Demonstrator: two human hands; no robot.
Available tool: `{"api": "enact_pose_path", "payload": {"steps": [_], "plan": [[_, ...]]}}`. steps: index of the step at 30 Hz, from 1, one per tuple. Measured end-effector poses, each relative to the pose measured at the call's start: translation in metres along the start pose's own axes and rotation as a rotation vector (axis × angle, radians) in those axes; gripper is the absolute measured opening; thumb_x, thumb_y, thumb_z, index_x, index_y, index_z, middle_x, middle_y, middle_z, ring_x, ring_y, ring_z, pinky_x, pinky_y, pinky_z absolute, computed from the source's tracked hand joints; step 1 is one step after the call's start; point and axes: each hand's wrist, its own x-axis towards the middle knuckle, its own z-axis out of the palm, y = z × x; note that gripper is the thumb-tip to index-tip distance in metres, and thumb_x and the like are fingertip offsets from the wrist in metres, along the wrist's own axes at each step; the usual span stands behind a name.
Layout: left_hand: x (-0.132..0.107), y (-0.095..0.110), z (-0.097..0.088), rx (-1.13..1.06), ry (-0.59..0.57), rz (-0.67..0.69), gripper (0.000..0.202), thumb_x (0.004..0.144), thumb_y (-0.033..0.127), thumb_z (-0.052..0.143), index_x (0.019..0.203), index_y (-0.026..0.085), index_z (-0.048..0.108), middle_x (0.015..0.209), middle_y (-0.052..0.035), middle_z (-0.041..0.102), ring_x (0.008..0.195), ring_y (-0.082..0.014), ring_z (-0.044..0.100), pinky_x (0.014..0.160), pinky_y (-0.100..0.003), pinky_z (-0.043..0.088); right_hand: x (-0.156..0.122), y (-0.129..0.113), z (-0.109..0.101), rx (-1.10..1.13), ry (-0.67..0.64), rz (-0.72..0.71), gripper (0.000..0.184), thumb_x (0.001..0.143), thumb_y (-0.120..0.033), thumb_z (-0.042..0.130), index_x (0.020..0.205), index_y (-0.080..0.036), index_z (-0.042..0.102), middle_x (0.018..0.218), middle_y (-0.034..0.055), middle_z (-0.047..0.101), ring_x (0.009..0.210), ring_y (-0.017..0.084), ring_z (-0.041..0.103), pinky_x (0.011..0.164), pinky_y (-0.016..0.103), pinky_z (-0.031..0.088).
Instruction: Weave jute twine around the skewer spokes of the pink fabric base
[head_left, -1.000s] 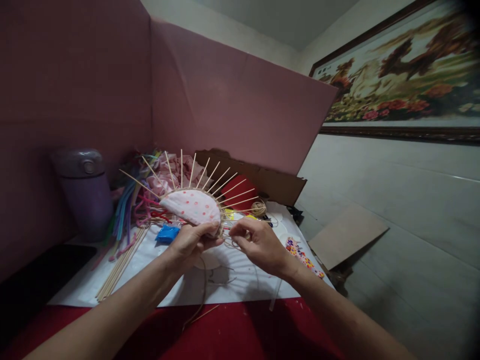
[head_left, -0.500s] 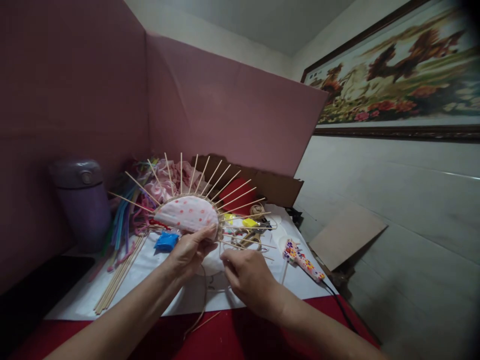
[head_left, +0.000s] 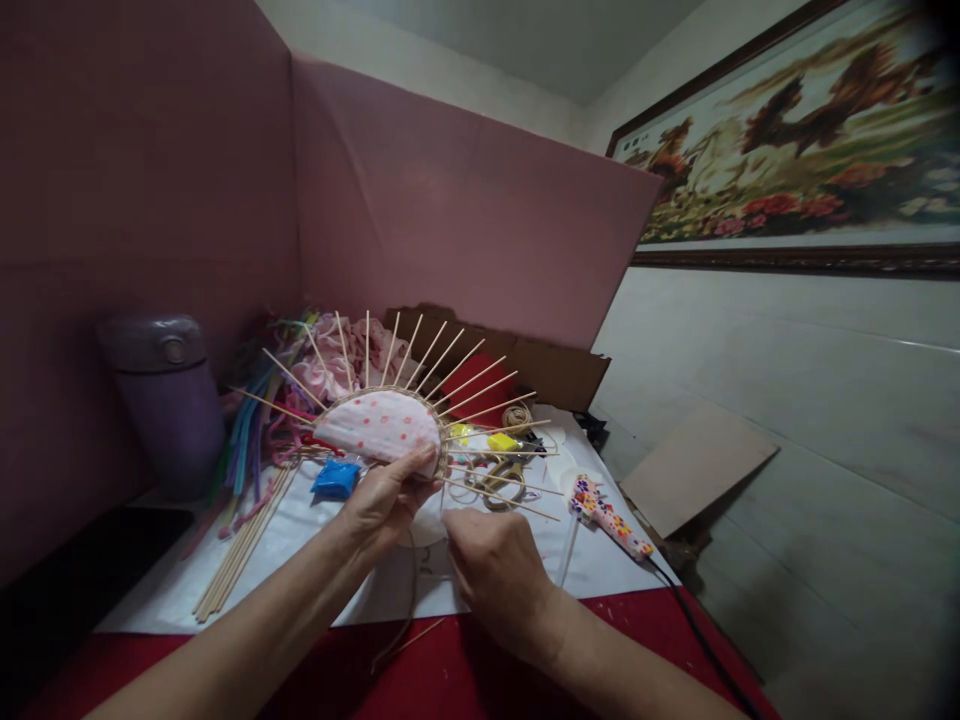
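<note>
My left hand [head_left: 390, 500] is closed on the lower right edge of a half-round fan-like piece [head_left: 375, 425], thumb on its white cloth with red dots. Thin wooden sticks [head_left: 429, 355] radiate from its rim, which is bound with twine. Just below and right of that rim, my right hand [head_left: 495, 560] is closed in a pinch. A strand of twine appears to run from the rim down into these fingers, though the fingertips are partly hidden. A loose length of twine [head_left: 413, 590] hangs between the two hands to the red tablecloth.
Scissors [head_left: 506, 485] and a twine roll [head_left: 517, 417] lie behind the hands. A flowered glue gun [head_left: 609, 515] with a black cord is at right. Left are a blue packet [head_left: 336, 480], loose sticks [head_left: 244, 550], pipe cleaners [head_left: 244, 440] and a purple tumbler [head_left: 169, 410].
My right hand has drawn slightly down, away from the rim, with the strand. The view has shifted a little; my left hand keeps its hold on the fan-like piece.
</note>
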Motion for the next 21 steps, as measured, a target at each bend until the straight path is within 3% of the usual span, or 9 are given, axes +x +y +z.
{"api": "enact_pose_path", "payload": {"steps": [11,21], "plan": [[-0.002,0.004,0.0,0.046,-0.001,-0.01,0.006,0.065,0.011,0.066,0.07,0.013,0.062,0.058,0.0003,0.064,0.05,-0.0094,0.059,0.044,-0.018,0.047,-0.016,0.012,-0.004,0.306,0.079,0.15,0.017,0.084,-0.016,0.04,0.086,-0.019,0.057,0.075,0.0025,0.064,0.068,0.014,0.059,0.061,0.023,0.034],[0.004,0.007,-0.004,0.008,-0.027,-0.022,0.012,0.061,0.014,0.071,0.069,0.013,0.062,0.057,0.0001,0.064,0.049,-0.0088,0.058,0.046,-0.019,0.048,-0.04,0.033,0.0,0.672,0.189,0.329,0.021,0.086,-0.023,0.042,0.086,-0.018,0.062,0.079,0.0054,0.065,0.074,0.016,0.059,0.067,0.024,0.043]]}}
